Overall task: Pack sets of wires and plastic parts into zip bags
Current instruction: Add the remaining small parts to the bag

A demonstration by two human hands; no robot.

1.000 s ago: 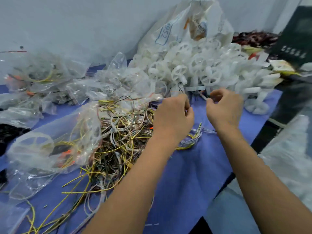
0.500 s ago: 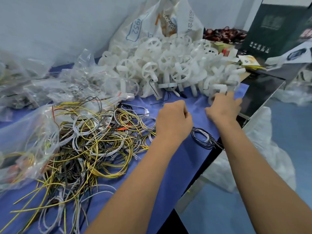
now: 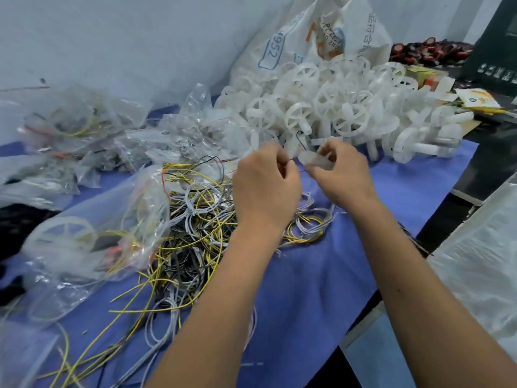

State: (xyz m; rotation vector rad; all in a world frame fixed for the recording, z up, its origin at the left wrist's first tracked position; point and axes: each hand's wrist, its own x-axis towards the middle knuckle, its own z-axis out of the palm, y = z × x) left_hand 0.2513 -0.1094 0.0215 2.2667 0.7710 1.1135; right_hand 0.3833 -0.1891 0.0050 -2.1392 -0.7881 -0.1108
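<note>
Blue cloth (image 3: 321, 289) covers the table nearest me, with a tangle of yellow, white and black wires (image 3: 193, 233) spread across its left half. Left of that tangle I see a filled zip bag (image 3: 92, 236) holding a white wheel-shaped part and some wires. Above the wires, my left hand (image 3: 265, 186) pinches a thin black wire (image 3: 300, 138) between curled fingers, and my right hand (image 3: 340, 175) grips a small white plastic part (image 3: 313, 161) (the two hands nearly touch). The black wire loops up between them. Beyond the hands lies a big heap of white plastic parts (image 3: 335, 105), with crumpled clear bags (image 3: 173, 135) to its left. A printed white sack (image 3: 316, 35) leans against the wall behind.
</note>
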